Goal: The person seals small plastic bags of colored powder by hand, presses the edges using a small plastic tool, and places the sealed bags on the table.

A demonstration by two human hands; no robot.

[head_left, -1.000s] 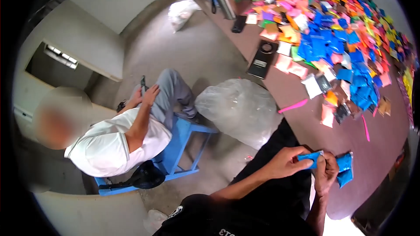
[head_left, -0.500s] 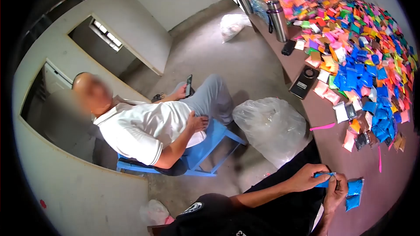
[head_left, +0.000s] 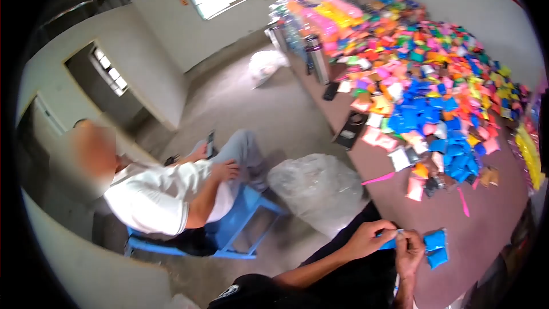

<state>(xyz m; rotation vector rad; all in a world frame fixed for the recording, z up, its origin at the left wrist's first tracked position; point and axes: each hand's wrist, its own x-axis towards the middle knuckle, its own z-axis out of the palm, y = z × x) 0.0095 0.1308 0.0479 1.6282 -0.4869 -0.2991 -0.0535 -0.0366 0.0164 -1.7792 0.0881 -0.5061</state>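
My left hand (head_left: 370,239) pinches a small blue packet (head_left: 388,244), most of it hidden behind the fingers. At the packet's upper edge my right hand (head_left: 410,252) is closed too, thumb and fingertips meeting the left ones. Just right of my hands, two joined blue packets (head_left: 436,249) lie on the brown table (head_left: 394,203). Farther up the table spreads a big heap of small coloured packets (head_left: 400,66), with a cluster of blue packets (head_left: 460,157) at its near end.
Pink plastic sticks (head_left: 378,179) lie near the heap. A black phone-like device (head_left: 350,130) and a steel flask (head_left: 316,60) stand along the table edge. Below is a large clear plastic bag (head_left: 317,189). A seated person (head_left: 166,194) on a blue chair (head_left: 243,217) holds a phone.
The view has swung up and right, so everything appears shifted left and more of the window and heap shows. Both hands stay on the blue packet, which sits lower between the fingers.
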